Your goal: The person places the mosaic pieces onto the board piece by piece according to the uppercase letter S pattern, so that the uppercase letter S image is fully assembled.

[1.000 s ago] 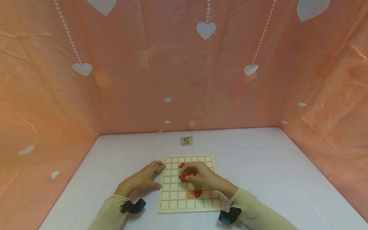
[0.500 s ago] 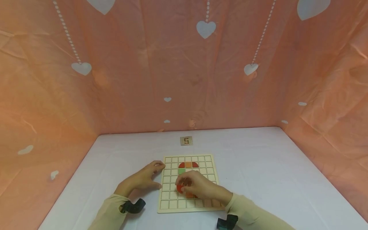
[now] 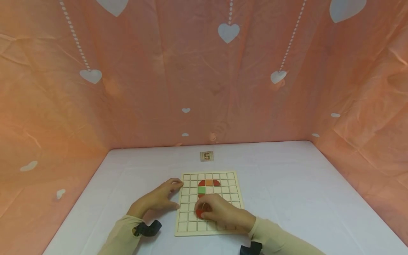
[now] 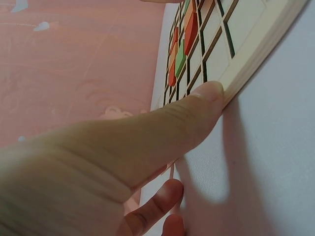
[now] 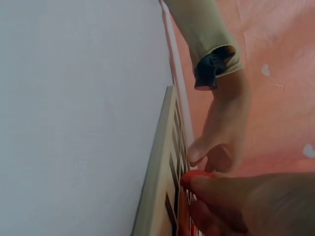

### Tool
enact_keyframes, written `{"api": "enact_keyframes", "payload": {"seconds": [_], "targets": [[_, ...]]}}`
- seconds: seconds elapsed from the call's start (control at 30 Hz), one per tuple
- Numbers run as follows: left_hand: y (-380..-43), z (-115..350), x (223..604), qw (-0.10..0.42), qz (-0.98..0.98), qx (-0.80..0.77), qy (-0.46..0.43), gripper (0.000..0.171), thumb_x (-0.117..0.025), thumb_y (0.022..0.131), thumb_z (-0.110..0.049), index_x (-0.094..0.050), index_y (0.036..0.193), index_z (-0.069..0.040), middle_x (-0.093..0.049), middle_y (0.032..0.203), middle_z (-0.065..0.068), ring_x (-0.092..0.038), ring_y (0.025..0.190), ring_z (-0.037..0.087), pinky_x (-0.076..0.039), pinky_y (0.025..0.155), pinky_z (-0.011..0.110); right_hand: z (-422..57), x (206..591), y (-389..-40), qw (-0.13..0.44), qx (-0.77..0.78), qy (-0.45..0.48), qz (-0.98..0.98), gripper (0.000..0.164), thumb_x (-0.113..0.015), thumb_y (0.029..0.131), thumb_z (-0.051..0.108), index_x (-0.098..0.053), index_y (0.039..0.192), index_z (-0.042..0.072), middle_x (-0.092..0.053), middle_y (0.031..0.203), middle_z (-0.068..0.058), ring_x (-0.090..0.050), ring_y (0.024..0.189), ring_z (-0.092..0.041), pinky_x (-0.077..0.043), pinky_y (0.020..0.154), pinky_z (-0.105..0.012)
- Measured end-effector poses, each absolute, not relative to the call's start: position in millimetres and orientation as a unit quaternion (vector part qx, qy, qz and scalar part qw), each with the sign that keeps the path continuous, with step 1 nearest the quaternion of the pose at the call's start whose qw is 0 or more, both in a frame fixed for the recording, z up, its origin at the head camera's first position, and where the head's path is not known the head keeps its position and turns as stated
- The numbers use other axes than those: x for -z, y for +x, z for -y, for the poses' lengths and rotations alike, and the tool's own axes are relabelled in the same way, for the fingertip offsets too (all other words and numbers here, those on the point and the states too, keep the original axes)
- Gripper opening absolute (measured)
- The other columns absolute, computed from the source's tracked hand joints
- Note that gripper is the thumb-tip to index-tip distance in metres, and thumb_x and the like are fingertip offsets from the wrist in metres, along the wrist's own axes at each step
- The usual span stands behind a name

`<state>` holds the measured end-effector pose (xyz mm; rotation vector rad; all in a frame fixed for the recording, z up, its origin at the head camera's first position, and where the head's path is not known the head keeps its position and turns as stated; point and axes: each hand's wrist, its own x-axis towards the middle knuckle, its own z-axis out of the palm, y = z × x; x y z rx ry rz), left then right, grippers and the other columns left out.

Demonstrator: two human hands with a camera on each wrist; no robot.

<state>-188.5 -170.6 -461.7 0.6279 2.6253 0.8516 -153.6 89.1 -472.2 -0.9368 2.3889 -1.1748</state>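
A wooden grid board (image 3: 187, 226) lies on the table. My right hand (image 3: 224, 212) is over its lower middle, thumb and fingers pinching a red rounded tile (image 3: 199, 213) close over the squares; the right wrist view also shows this red tile (image 5: 193, 176) at the thumb tip. My left hand (image 3: 157, 197) rests at the board's left edge, and its thumb (image 4: 206, 92) touches that edge. Farther up the grid sit a green square tile (image 3: 201, 190), an orange square tile (image 3: 209, 182) and red rounded tiles (image 3: 216, 182) on either side of the orange one. My right hand hides the tiles under it.
Behind the board lies a small patterned card (image 3: 207, 156) with an S-like figure. A white cloth covers the table (image 3: 280, 184). Pink hangings with white hearts (image 3: 228, 33) enclose the back and sides. Each wrist wears a black camera (image 3: 148, 228).
My right hand has moved down the board, toward me, with the red tile, uncovering the orange and red tiles in the upper row. The left hand stays in place.
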Motion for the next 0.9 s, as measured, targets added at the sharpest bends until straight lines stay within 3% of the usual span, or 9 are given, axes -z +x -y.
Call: {"api": "enact_keyframes", "payload": {"seconds": [0.37, 0.9], "targets": [[-188.9, 170.6, 462.7, 0.152, -0.915, -0.298, 0.227, 0.081, -0.084, 0.079, -0.017, -0.048, 0.148, 0.001, -0.040, 0.155, 0.019, -0.033, 0.148, 0.044, -0.028, 0.122, 0.062, -89.7, 471.2, -153.7, 0.109, 0.318, -0.347, -0.876, 0.018, -0.081, 0.085, 0.019, -0.078, 0.103, 0.018, -0.068, 0.088, 0.016, -0.049, 0.079, 0.002, -0.043, 0.073, -0.014], [-187.1, 171.3, 460.0, 0.150, -0.914, -0.298, 0.230, 0.081, -0.085, 0.079, -0.018, -0.047, 0.148, 0.003, -0.040, 0.155, 0.020, -0.033, 0.148, 0.046, -0.029, 0.121, 0.062, -95.0, 467.6, -152.7, 0.086, 0.253, -0.377, -0.887, 0.022, -0.079, 0.087, 0.023, -0.079, 0.110, 0.022, -0.071, 0.100, 0.017, -0.055, 0.094, 0.004, -0.045, 0.088, -0.021]]}}
